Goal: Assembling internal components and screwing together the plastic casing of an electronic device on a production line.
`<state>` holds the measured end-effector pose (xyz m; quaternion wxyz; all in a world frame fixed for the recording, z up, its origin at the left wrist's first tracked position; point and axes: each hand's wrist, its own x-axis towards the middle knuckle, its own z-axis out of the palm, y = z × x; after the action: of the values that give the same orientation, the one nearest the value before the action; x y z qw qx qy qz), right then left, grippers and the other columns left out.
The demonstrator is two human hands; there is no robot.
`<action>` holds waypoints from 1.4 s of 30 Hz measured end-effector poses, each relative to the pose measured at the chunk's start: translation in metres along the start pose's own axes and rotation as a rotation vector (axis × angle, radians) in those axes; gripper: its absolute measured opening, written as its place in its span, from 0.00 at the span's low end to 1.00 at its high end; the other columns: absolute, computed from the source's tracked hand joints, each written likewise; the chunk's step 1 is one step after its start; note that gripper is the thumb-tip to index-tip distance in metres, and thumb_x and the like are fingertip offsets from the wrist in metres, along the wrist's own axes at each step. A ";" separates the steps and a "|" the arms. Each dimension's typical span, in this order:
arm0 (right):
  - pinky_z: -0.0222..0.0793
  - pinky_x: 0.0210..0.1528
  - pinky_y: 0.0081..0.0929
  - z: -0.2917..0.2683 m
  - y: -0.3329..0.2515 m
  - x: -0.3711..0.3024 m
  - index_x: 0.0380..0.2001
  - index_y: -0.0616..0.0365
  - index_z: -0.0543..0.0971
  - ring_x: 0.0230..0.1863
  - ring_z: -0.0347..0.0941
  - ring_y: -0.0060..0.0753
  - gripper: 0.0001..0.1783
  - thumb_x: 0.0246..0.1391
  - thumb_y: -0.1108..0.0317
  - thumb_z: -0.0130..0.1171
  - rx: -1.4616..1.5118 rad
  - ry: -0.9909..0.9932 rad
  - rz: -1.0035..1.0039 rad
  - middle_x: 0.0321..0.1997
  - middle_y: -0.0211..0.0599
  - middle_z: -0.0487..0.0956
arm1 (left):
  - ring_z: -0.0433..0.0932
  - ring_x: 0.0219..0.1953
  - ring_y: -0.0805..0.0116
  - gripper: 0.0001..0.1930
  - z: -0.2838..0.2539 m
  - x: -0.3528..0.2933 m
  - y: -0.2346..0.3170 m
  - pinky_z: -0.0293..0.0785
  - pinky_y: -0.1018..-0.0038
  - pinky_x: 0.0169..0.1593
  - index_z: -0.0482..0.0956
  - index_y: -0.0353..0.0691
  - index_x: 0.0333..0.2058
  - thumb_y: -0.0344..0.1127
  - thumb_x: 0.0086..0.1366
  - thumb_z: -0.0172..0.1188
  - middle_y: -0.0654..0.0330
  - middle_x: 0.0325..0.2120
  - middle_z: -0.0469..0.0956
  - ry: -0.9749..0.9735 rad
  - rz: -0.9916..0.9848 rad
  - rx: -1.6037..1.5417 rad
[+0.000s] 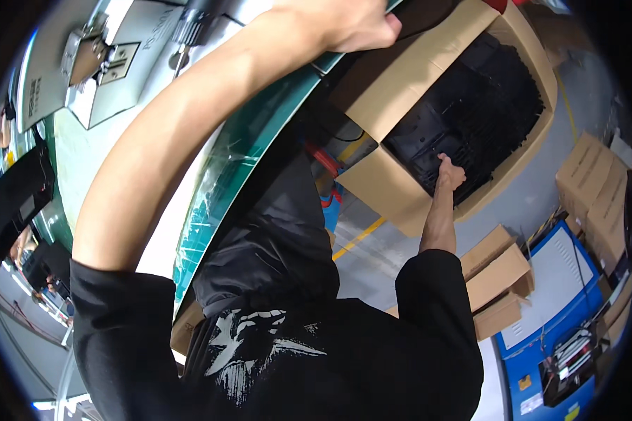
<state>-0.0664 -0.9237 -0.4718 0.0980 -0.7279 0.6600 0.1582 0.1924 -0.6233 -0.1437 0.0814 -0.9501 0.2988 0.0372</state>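
My left arm reaches across the green-edged workbench (pixel 256 144). My left hand (pixel 358 27) is at the bench's far edge, its fingers curled; the upper picture edge cuts it off, and what it grips is hidden. To the right, my right hand (pixel 451 174) reaches down into an open cardboard box (pixel 400 88). Its fingers are closed at a black plastic part among several dark parts (pixel 495 91) packed in the box. The dark parts blend together, so their exact shapes are hard to tell.
A white machine with a metal clamp (pixel 88 59) and an electric screwdriver (pixel 189 28) are at the upper left. Folded cartons (pixel 498 274), stacked boxes (pixel 590 182) and a blue-and-white cabinet (pixel 551 288) stand at right. Yellow lines (pixel 358 238) mark the floor.
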 end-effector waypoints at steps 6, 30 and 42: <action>0.69 0.49 0.40 -0.036 -0.011 -0.029 0.35 0.69 0.80 0.48 0.73 0.51 0.38 0.25 0.45 0.68 0.061 0.019 -0.116 0.46 0.59 0.75 | 0.47 0.66 0.55 0.38 -0.003 -0.007 -0.004 0.41 0.61 0.67 0.54 0.39 0.62 0.51 0.55 0.51 0.46 0.63 0.50 -0.015 -0.017 -0.003; 0.68 0.48 0.33 -0.051 0.036 -0.025 0.36 0.72 0.78 0.42 0.75 0.45 0.41 0.21 0.48 0.71 0.290 0.243 -0.160 0.38 0.51 0.80 | 0.48 0.65 0.53 0.38 0.003 -0.008 0.001 0.42 0.59 0.67 0.57 0.39 0.60 0.47 0.51 0.55 0.45 0.62 0.52 0.059 -0.023 -0.088; 0.62 0.52 0.49 -0.027 0.029 -0.045 0.52 0.61 0.69 0.55 0.60 0.56 0.50 0.28 0.39 0.70 -0.026 0.254 -0.384 0.55 0.56 0.62 | 0.49 0.65 0.54 0.39 0.006 -0.003 0.005 0.44 0.59 0.67 0.56 0.40 0.61 0.47 0.50 0.55 0.47 0.62 0.51 0.062 -0.037 -0.015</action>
<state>-0.0961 -0.8945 -0.4290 0.0332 -0.8553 0.5145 0.0522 0.1866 -0.6246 -0.1496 0.0655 -0.9568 0.2833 0.0083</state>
